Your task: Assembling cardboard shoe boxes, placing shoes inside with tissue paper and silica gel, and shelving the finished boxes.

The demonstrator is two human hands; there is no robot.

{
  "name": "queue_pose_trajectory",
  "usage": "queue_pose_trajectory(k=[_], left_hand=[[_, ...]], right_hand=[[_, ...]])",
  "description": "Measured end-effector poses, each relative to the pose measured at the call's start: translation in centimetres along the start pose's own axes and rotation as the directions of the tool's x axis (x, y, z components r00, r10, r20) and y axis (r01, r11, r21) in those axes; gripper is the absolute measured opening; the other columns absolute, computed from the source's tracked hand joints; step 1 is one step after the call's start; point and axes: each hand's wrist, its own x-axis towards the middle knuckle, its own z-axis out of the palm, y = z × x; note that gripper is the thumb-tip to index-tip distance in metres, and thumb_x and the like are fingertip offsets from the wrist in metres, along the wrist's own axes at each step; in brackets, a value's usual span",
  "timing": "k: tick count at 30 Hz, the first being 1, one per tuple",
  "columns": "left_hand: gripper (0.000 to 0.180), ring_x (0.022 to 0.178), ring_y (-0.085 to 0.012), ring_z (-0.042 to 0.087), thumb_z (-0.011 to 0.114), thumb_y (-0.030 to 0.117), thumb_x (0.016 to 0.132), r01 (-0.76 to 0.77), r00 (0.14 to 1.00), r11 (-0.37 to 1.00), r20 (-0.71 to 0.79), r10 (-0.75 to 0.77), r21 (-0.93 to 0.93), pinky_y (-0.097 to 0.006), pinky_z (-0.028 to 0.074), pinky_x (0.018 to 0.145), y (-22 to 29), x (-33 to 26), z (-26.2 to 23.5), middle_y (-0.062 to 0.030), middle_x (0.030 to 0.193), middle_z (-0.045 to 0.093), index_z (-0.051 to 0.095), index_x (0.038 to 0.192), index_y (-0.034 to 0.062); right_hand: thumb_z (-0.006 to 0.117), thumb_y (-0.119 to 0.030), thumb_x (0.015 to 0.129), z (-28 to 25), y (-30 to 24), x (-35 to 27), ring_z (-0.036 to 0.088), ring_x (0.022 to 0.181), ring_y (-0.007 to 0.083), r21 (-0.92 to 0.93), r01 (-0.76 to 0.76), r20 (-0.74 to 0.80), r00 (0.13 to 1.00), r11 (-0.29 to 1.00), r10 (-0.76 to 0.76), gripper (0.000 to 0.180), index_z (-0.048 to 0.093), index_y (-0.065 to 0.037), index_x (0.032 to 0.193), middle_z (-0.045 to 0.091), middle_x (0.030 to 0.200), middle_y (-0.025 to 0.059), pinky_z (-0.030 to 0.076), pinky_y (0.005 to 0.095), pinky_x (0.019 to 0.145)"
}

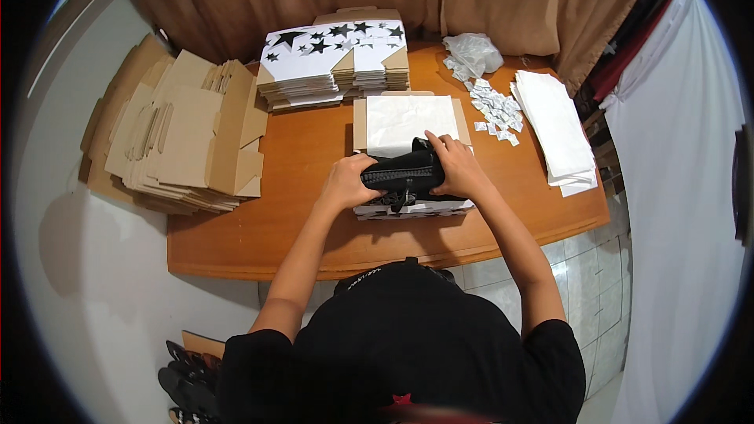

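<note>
Both my hands grip a black shoe (402,175) with a ridged strip along it and a loose dangling piece at its near side; whether it is one shoe or a pair, I cannot tell. My left hand (348,182) is closed on its left end. On the right end, my right hand (455,166) has its fingers over the top. Beneath the shoe stands an open cardboard box (416,211) with star-printed sides. White tissue paper (410,119) lies over its raised far part. My hands and the shoe hide the inside of the box.
Flat brown cartons (181,126) are piled at the left of the wooden table (298,243). Star-printed cartons (330,55) are stacked at the back. To the right lie small white packets (495,106), a clear plastic bag (475,53) and a stack of white paper (554,126).
</note>
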Motion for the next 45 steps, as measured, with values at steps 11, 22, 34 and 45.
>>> queue_pose_trajectory(k=[11,22,34,45], left_hand=[[0.04,0.076,-0.0282,0.06,0.08,0.017,0.05,-0.029,0.998,0.999,-0.055,0.031,0.029,-0.035,0.048,0.07,1.0,0.2,0.8,-0.0092,0.081,0.063,0.065,0.085,0.0041],[0.061,0.091,-0.026,0.058,0.079,0.018,0.052,0.074,0.97,0.996,-0.226,-0.083,-0.048,-0.036,0.047,0.075,1.3,0.1,1.1,-0.0116,0.103,0.057,0.055,0.107,0.0074],[0.074,0.109,-0.0365,0.05,0.064,0.008,0.066,0.493,0.823,0.839,-0.189,-0.535,-0.228,-0.041,0.043,0.087,-3.1,-4.4,6.6,-0.0237,0.126,0.043,0.026,0.13,0.0093],[0.053,0.094,-0.0447,0.054,0.041,-0.002,0.079,0.48,0.845,0.846,-0.138,-0.517,-0.234,-0.048,0.042,0.081,-3.5,-4.7,6.5,-0.0326,0.1,0.055,0.033,0.129,0.0142]], right_hand=[[0.083,-0.053,0.032,0.1,-1.5,2.0,0.038,0.116,0.0436,-0.033,0.126,0.151,0.981,0.992,-0.12,0.127,0.026,-0.006,0.136,0.036,0.128,0.0256,0.031,0.0629,0.089],[0.076,-0.038,0.06,2.7,0.1,3.3,0.054,0.093,0.0297,0.052,0.236,0.063,0.969,0.97,-0.239,0.061,0.056,-0.02,0.114,0.059,0.097,0.0052,0.04,0.0508,0.078],[0.077,-0.038,0.06,4.8,1.8,2.8,0.054,0.095,0.0322,0.059,0.083,0.176,0.98,0.995,-0.093,0.061,0.056,-0.02,0.115,0.061,0.099,0.0075,0.041,0.0485,0.078],[0.076,-0.041,0.061,7.4,0.8,3.0,0.051,0.103,0.0278,-0.186,0.053,0.285,0.959,0.981,0.002,0.06,0.055,-0.026,0.116,0.058,0.107,0.0045,0.037,0.0568,0.083]])
